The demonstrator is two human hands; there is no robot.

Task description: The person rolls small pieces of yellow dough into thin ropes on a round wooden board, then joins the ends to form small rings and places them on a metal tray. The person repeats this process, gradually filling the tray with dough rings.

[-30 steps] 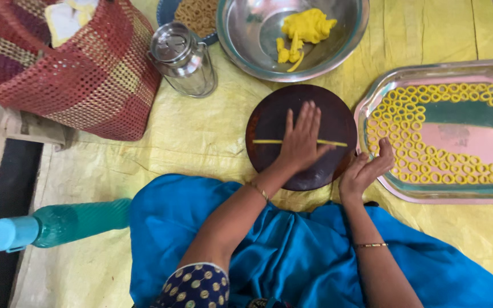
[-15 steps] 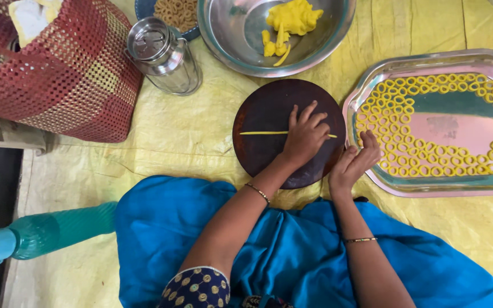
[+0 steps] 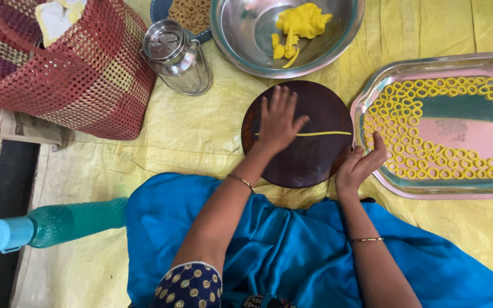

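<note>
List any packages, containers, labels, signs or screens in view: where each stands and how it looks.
No labels, signs or screens show.
Woven basket: upper left, red and yellow.
Steel canister: beside the basket, lidded.
Plastic bottle: lower left, lying down, teal with light blue cap.

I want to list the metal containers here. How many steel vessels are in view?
3: a lidded steel jar beside the basket, a steel bowl above the round board, and a steel tray at right. Others may be hidden beyond the frame.
</note>
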